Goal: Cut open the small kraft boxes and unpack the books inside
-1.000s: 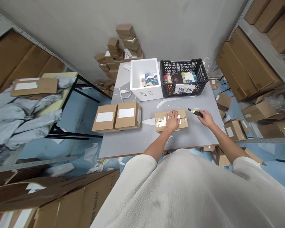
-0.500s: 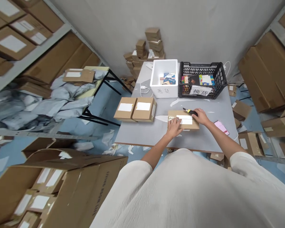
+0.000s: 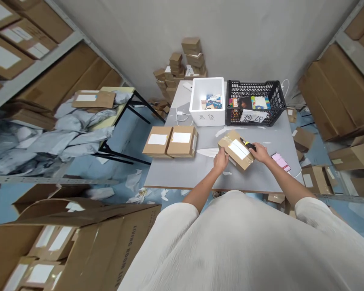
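The grey table [image 3: 176,173] carries two cardboard boxes [image 3: 170,141] side by side, a white foam box [image 3: 206,119] beside a black plastic crate [image 3: 255,91], a pink phone [image 3: 280,161] and a white charger cable [image 3: 182,118].

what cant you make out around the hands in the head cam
Head view:
box cutter tip: too small to show a blade
cardboard box underside: hidden by the box itself
left hand palm: hidden against the box
white label print: too small
phone screen: too small and blurred
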Tool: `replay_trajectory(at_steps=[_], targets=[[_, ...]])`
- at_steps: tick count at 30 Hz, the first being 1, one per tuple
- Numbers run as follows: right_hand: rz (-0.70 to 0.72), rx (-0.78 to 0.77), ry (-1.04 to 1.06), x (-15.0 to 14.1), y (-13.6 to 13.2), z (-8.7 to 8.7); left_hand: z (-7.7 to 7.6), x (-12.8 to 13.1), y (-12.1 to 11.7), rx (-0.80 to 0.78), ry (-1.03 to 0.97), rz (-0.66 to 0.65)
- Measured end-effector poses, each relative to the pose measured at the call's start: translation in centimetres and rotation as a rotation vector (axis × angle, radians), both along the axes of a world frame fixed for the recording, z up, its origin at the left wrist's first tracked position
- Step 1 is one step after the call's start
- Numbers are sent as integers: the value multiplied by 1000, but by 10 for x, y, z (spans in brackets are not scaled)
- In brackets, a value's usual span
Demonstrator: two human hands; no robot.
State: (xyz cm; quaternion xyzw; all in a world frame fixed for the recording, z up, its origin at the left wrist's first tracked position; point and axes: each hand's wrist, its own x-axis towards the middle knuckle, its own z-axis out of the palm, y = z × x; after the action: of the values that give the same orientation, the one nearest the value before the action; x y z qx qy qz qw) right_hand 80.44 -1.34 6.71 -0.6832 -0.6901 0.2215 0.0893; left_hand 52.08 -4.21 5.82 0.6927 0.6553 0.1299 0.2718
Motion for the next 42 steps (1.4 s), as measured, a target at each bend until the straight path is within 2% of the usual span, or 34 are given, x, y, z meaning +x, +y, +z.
replay_trajectory(at_steps=[2,4,8,10,14,18,20,23,29,35,39,42], targets=[[-34,-8,42,5,-13,1,-1,12,8,-44,-111,12],[-78,-17,103,6,-26,1,-2,21,15,-19,-153,-17],[-102,-58,251,0,-50,0,-2,30,25,28,-77,-121],[-76,-81,326,-3,-58,0,0,35,27,29,-5,-124],[-126,-65,418,3,-60,2,8,62,21,63,111,-145],[-252,-45,415,18,-52,2,11,98,10,35,109,-192],[-293,-50,410,25,-49,1,10,106,8,28,110,-213],[-342,-57,413,31,-44,-1,9,100,9,16,143,-286],[-427,-28,534,28,-36,-2,13,55,19,-7,224,-651],[-385,-249,745,6,-48,0,21,12,20,54,267,-673],[-314,-369,842,-9,-57,1,23,13,11,79,242,-688],[-262,-397,832,-6,-59,4,23,23,6,84,224,-704]])
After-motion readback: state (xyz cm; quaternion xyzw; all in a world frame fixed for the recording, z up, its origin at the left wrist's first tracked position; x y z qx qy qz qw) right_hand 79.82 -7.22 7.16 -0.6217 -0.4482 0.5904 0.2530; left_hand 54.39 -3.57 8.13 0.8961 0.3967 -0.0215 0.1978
